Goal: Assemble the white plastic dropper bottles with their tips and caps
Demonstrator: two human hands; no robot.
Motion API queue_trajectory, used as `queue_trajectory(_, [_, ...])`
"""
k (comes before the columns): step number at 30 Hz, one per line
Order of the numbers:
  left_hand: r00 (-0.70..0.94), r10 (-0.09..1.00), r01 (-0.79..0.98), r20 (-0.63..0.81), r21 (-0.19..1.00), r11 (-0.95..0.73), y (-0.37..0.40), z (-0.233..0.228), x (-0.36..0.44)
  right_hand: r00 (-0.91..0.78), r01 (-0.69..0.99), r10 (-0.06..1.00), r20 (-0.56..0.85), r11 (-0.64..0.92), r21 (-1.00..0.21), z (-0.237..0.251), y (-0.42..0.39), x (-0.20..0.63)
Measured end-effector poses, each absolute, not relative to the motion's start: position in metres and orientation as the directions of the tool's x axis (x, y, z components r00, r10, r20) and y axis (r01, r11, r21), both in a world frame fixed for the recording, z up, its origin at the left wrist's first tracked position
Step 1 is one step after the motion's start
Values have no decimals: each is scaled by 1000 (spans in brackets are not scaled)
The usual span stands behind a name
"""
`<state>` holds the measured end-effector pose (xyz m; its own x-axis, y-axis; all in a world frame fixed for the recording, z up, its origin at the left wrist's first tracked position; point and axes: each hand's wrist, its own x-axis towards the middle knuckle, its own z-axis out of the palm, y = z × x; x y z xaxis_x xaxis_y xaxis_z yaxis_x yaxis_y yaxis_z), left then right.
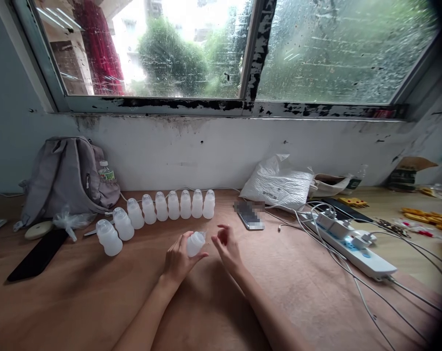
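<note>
My left hand (178, 258) is wrapped round a small frosted white baby bottle (194, 244), tilted toward the right above the brown table. A clear top shows at its upper right end. Just right of it, my right hand (227, 246) is apart from the bottle, thumb and fingers loosely curved with a gap between them; nothing shows in it. Several similar frosted bottles stand upright in a curved row behind and to the left, from the nearest bottle (109, 238) to the far end bottle (208, 204). Their clear domed caps are on.
A grey backpack (65, 170) and a black pouch (38, 256) lie left. Toward the right are a phone (251, 218), a silver plastic mailer (277, 183) and a white power strip (367, 258) with trailing cables. The wall and window stand behind the table (78, 307).
</note>
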<state>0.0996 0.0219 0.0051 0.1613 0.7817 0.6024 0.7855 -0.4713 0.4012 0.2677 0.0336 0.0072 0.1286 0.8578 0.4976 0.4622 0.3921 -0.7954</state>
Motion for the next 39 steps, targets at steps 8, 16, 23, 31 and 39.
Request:
queue_trajectory(8, [250, 772, 745, 584, 393, -538, 11, -1, 121, 51, 453, 917, 396, 332, -827, 17, 10, 243])
queue_trajectory(16, [265, 895, 593, 360, 670, -446, 1, 20, 125, 87, 442, 881, 465, 384, -810, 23, 8, 244])
queue_trajectory(23, [458, 885, 256, 88, 940, -226, 5, 29, 116, 2, 352, 904, 428, 400, -846, 27, 5, 246])
queue_trajectory(31, [736, 656, -95, -170, 932, 349, 9, 26, 98, -240, 35, 926, 293, 310, -950, 26, 13, 252])
queue_trajectory(39, [649, 736, -160, -194, 911, 381, 11, 28, 85, -105, -8, 962, 254, 254, -967, 19, 25, 262])
